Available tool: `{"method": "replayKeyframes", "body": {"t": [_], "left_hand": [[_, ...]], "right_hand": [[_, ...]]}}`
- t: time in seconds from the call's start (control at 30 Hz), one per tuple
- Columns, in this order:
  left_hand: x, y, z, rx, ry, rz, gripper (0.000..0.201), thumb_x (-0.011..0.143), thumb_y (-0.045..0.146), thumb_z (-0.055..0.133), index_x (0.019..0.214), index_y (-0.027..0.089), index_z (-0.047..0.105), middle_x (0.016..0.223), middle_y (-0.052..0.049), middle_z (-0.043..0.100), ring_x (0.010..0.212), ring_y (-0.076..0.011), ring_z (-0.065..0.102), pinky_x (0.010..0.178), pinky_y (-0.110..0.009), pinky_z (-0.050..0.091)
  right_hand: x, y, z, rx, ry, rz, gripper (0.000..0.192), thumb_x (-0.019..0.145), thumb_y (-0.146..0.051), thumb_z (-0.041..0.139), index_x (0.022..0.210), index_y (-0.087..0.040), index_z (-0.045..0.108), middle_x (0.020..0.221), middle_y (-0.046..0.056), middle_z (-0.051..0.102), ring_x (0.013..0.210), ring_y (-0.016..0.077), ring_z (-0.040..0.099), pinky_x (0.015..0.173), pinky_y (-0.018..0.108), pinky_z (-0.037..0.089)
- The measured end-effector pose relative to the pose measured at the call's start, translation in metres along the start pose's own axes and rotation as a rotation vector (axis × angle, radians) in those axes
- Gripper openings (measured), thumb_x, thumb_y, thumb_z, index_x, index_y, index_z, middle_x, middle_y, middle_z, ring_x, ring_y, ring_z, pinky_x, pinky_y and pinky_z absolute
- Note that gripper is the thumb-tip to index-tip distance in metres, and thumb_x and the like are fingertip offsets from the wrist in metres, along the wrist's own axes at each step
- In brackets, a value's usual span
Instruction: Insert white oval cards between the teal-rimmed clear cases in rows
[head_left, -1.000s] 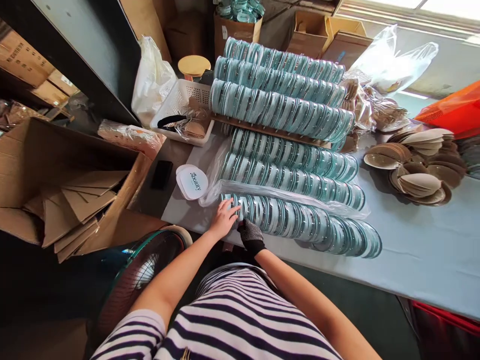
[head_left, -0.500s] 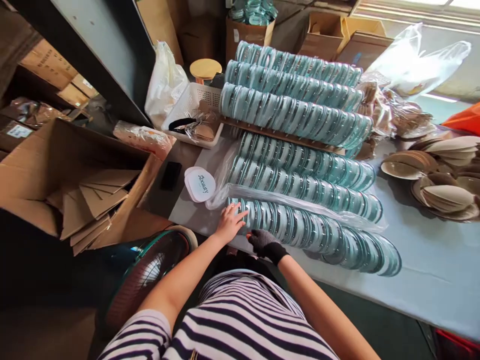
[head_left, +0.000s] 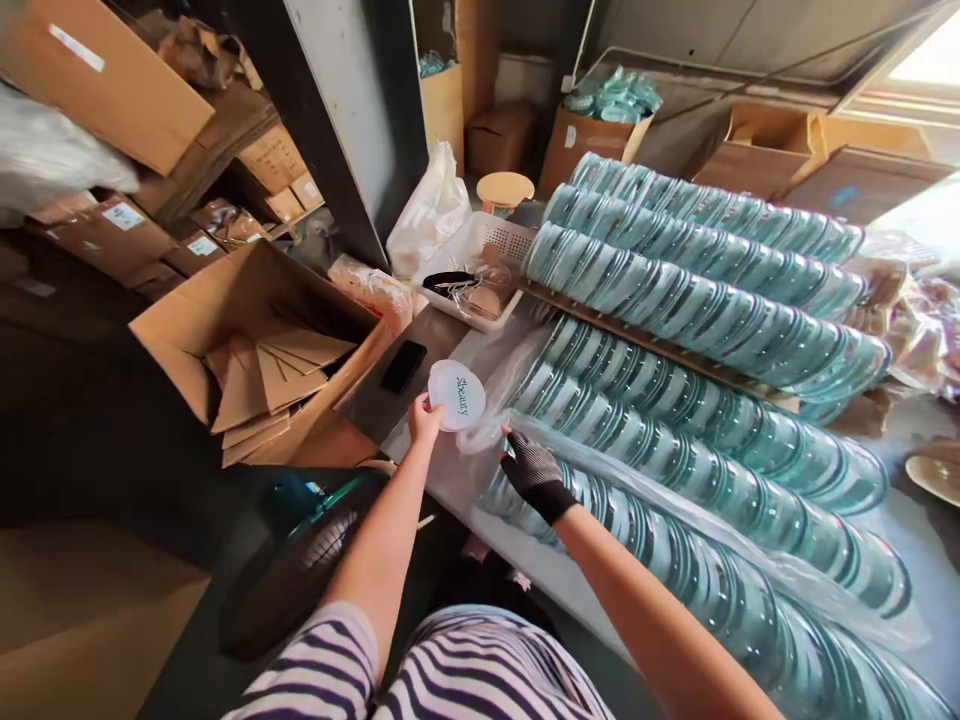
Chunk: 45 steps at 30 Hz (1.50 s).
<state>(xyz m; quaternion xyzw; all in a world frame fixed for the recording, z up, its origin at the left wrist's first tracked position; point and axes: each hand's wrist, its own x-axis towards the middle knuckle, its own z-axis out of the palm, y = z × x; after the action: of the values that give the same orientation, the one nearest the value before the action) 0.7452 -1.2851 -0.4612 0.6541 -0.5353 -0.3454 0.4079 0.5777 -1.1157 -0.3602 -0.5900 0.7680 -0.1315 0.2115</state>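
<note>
Reaching forward, left hand (head_left: 424,417) grips white lid (head_left: 457,395); gloved right hand (head_left: 534,472) alongside.

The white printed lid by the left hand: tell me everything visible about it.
The white printed lid is a rounded, flat piece, plastic by its look, with dark script lettering across its top face; the wording is too small to read. It sits face up at the near left end of the table, beside a black block and just ahead of the rows of teal-rimmed discs. The left hand grips its near edge. Whether more lids lie stacked beneath cannot be told.
</note>
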Motion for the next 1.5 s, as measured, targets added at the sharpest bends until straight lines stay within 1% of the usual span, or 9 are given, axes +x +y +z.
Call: {"method": "replayKeyframes", "body": {"t": [0.23,0.4,0.57,0.7,0.83,0.97,1.07,1.2,1.5], "left_hand": [[-0.006,-0.012,0.011,-0.045,0.027,0.210,0.047,0.072,0.016,0.071,0.118,0.019,0.065,0.113,-0.014,0.060,0.116,-0.0282,0.053,0.103,-0.042,0.040],[-0.003,-0.025,0.020,-0.104,0.013,0.254,0.040,0.076,0.021,0.069,0.116,0.020,0.068,0.111,-0.013,0.058,0.107,-0.0263,0.057,0.101,-0.044,0.044],[-0.001,-0.025,0.022,-0.126,0.005,0.224,0.041,0.076,0.018,0.067,0.117,0.019,0.068,0.109,-0.014,0.058,0.105,-0.0266,0.058,0.098,-0.045,0.046],[-0.009,-0.012,0.007,-0.027,0.012,0.267,0.040,0.079,0.021,0.066,0.119,0.020,0.067,0.125,-0.017,0.054,0.122,-0.0321,0.049,0.106,-0.050,0.038],[-0.049,-0.001,-0.005,-0.090,-0.076,0.411,0.044,0.087,0.034,0.059,0.129,0.021,0.059,0.132,-0.016,0.052,0.127,-0.0296,0.047,0.109,-0.048,0.035],[-0.116,-0.010,0.004,-0.255,-0.504,0.449,0.048,0.088,0.050,0.054,0.126,0.021,0.060,0.126,-0.014,0.059,0.122,-0.0260,0.054,0.106,-0.044,0.041],[-0.155,-0.025,0.016,-0.262,-0.634,0.323,0.057,0.082,0.054,0.061,0.128,0.019,0.059,0.134,-0.016,0.056,0.130,-0.0293,0.048,0.111,-0.046,0.036],[-0.169,-0.030,0.024,-0.370,-0.696,0.084,0.052,0.087,0.048,0.056,0.131,0.020,0.057,0.141,-0.013,0.053,0.136,-0.0277,0.043,0.115,-0.046,0.030],[-0.169,-0.010,0.023,-0.517,-0.749,-0.227,0.038,0.089,0.035,0.057,0.125,0.024,0.063,0.142,-0.008,0.053,0.138,-0.0239,0.040,0.116,-0.042,0.027]], "right_hand": [[0.104,-0.036,0.015,0.063,-0.034,0.102,0.056,0.084,-0.022,0.049,0.136,-0.002,0.043,0.139,0.023,0.047,0.126,0.0273,0.050,0.104,0.031,0.039],[0.097,-0.038,0.036,0.081,0.139,0.040,0.051,0.081,-0.022,0.054,0.130,-0.011,0.049,0.138,0.019,0.050,0.132,0.0280,0.042,0.108,0.036,0.035],[0.105,-0.042,0.045,0.388,0.104,0.169,0.030,0.083,-0.024,0.048,0.110,-0.018,0.058,0.084,0.004,0.069,0.074,0.0148,0.064,0.069,0.024,0.050],[0.110,-0.030,0.019,0.433,0.263,0.226,0.035,0.086,-0.026,0.033,0.107,-0.015,0.059,0.081,0.005,0.067,0.066,0.0124,0.061,0.059,0.021,0.046],[0.044,0.008,-0.012,0.469,0.531,0.154,0.041,0.082,-0.036,0.039,0.110,-0.015,0.061,0.076,0.003,0.067,0.060,0.0136,0.059,0.057,0.024,0.046],[-0.084,0.038,0.010,0.371,0.314,0.264,0.045,0.082,-0.044,0.041,0.107,-0.014,0.065,0.067,0.005,0.068,0.055,0.0173,0.061,0.052,0.026,0.047],[-0.152,0.045,0.050,0.387,0.180,0.319,0.047,0.084,-0.044,0.039,0.113,-0.017,0.065,0.092,0.013,0.074,0.079,0.0226,0.070,0.067,0.030,0.054],[-0.161,0.036,0.079,0.338,0.098,0.362,0.041,0.087,-0.032,0.038,0.115,-0.018,0.065,0.108,0.013,0.072,0.095,0.0230,0.069,0.080,0.031,0.054],[-0.141,0.013,0.064,0.203,-0.091,0.375,0.040,0.086,-0.019,0.046,0.123,-0.018,0.061,0.112,0.012,0.071,0.097,0.0221,0.068,0.079,0.028,0.050]]}}
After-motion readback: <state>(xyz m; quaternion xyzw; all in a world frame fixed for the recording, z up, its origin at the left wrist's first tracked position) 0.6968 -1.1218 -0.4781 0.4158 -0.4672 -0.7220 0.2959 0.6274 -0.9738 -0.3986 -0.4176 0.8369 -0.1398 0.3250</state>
